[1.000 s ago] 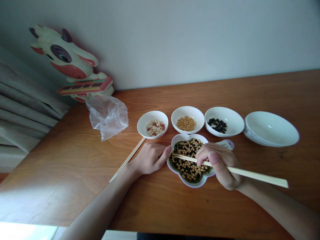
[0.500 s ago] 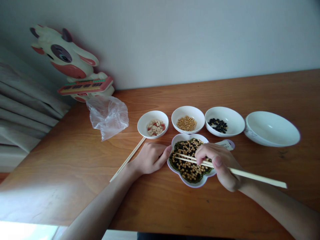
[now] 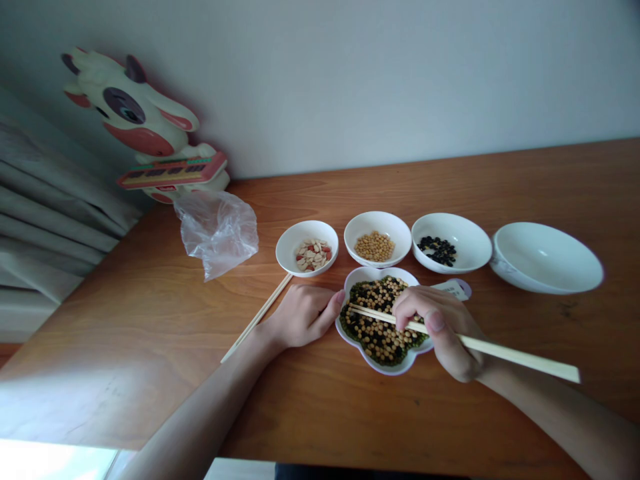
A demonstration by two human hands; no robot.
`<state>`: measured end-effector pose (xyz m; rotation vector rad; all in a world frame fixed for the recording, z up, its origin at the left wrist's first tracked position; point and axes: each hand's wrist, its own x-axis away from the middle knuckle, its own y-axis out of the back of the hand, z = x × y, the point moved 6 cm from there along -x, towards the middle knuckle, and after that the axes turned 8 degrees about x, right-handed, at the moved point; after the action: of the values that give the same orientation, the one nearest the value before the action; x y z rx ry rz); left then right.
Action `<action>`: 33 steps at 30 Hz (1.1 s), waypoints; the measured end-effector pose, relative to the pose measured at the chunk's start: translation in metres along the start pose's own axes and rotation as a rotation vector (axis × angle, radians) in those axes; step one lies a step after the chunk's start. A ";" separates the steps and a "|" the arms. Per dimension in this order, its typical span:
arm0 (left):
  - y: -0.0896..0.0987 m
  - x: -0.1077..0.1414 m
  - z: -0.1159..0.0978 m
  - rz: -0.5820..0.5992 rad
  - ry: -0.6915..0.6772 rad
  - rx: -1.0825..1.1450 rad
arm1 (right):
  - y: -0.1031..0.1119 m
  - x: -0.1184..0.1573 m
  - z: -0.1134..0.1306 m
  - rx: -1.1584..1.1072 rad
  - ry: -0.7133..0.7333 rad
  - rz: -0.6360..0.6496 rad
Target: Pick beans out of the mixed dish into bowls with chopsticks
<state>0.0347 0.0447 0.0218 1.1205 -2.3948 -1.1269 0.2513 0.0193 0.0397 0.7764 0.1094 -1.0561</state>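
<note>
My right hand (image 3: 440,327) holds a pair of wooden chopsticks (image 3: 520,355), their tips close together among the beans in a flower-shaped dish (image 3: 376,368). Yellow, black and small green beans are mixed in it. My left hand (image 3: 305,317) rests at the dish's left rim, thumb against it and the other fingers curled under; what they hold, if anything, is hidden. Behind the dish stand a bowl of pale and reddish seeds (image 3: 313,255), a bowl of yellow beans (image 3: 374,247) and a bowl of black beans (image 3: 437,251).
A larger white bowl (image 3: 547,257) stands at the right end of the row. Another pair of chopsticks (image 3: 256,319) lies left of my left hand. A crumpled plastic bag (image 3: 217,230) and a cow-shaped toy keyboard (image 3: 150,127) are at the back left of the wooden table (image 3: 125,347).
The chopstick tips in my right hand have come together over the dish, where they were slightly apart. My left hand stays at the rim.
</note>
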 end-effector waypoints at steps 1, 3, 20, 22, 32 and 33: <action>0.000 0.000 0.000 -0.001 0.002 0.000 | 0.000 0.000 0.000 0.000 -0.005 0.004; 0.000 0.000 0.001 -0.002 0.005 -0.002 | 0.000 0.000 -0.001 0.002 -0.016 0.010; 0.001 0.000 -0.001 -0.014 -0.015 0.008 | -0.001 0.000 -0.002 0.002 -0.025 0.033; 0.000 0.000 0.000 -0.008 -0.013 0.015 | -0.001 0.000 -0.001 0.007 -0.034 0.030; -0.001 0.000 0.003 0.005 -0.004 0.027 | 0.000 -0.004 0.002 0.037 -0.030 0.022; -0.001 0.000 0.003 0.002 -0.005 0.025 | -0.001 -0.004 0.002 0.035 -0.023 0.021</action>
<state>0.0335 0.0454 0.0191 1.1240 -2.4202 -1.1032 0.2484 0.0206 0.0425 0.7954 0.0633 -1.0486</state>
